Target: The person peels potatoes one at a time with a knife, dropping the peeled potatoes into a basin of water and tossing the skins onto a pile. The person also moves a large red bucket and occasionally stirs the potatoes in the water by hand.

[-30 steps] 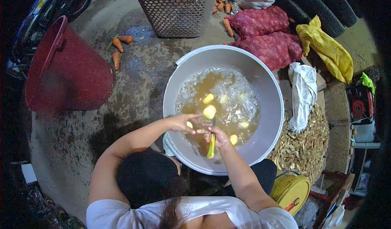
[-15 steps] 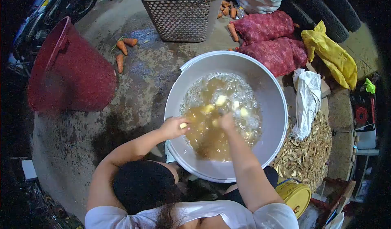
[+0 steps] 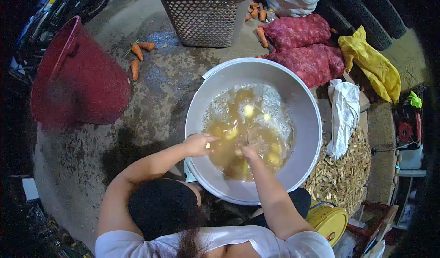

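Observation:
A large grey round tub [image 3: 302,120] stands between my knees, partly filled with murky brown, foamy water [image 3: 229,159]. Several pale yellow peeled potatoes [image 3: 249,111] show at and under the surface. At the tub's left inner side, my left hand [image 3: 198,144] is closed around a small pale yellow piece of potato [image 3: 208,145], its fingers pointing over the water. My right hand [image 3: 247,152] dips into the water near the middle of the tub. Its fingertips are blurred and partly under the surface, so I cannot tell what they grip.
A red bucket [image 3: 87,79] lies tipped at left, with carrots [image 3: 136,51] near it. Beyond the tub stands a grey perforated basket [image 3: 201,22]. Red mesh sacks [image 3: 307,61], a white sack [image 3: 344,116], a peel pile [image 3: 341,177] and a yellow pail [image 3: 331,223] line the right.
My right hand has moved slightly left and toward me through the water. The floating potatoes have shifted and the foam has spread. My left hand stays nearly in place.

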Demonstrator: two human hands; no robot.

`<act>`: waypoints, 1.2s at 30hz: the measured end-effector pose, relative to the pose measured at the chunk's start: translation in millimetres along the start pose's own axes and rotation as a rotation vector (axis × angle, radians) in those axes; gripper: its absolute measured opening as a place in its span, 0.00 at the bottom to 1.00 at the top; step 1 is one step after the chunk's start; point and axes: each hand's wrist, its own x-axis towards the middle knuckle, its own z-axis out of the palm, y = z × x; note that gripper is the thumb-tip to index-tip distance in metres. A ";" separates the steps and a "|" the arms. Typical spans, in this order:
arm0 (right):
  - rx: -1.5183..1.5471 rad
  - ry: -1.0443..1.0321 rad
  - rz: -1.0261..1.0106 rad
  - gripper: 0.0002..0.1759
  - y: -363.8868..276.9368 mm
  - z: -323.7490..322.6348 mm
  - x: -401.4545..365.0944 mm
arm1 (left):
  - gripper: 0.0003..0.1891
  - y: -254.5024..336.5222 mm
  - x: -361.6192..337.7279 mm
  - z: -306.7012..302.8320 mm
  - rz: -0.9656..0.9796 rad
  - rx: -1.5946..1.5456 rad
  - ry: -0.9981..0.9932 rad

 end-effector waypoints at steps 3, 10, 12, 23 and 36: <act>0.887 -0.460 0.239 0.15 -31.9 2.2 -15.7 | 0.35 19.2 2.2 -5.0 -0.033 0.035 -0.081; 0.965 -0.536 0.194 0.12 -71.3 6.5 -35.6 | 0.34 18.4 11.5 7.9 -0.055 -0.162 -0.141; 0.851 -0.717 0.173 0.17 -71.5 0.8 -26.6 | 0.32 9.5 14.0 7.8 -0.094 -0.237 -0.216; -0.353 -0.179 -0.500 0.23 -0.2 71.4 4.9 | 0.22 -31.7 12.3 -2.4 -0.369 -1.808 -0.103; -0.216 -0.109 -0.058 0.28 -60.6 -34.8 -29.9 | 0.24 -20.1 19.3 -5.4 -0.365 -1.806 -0.148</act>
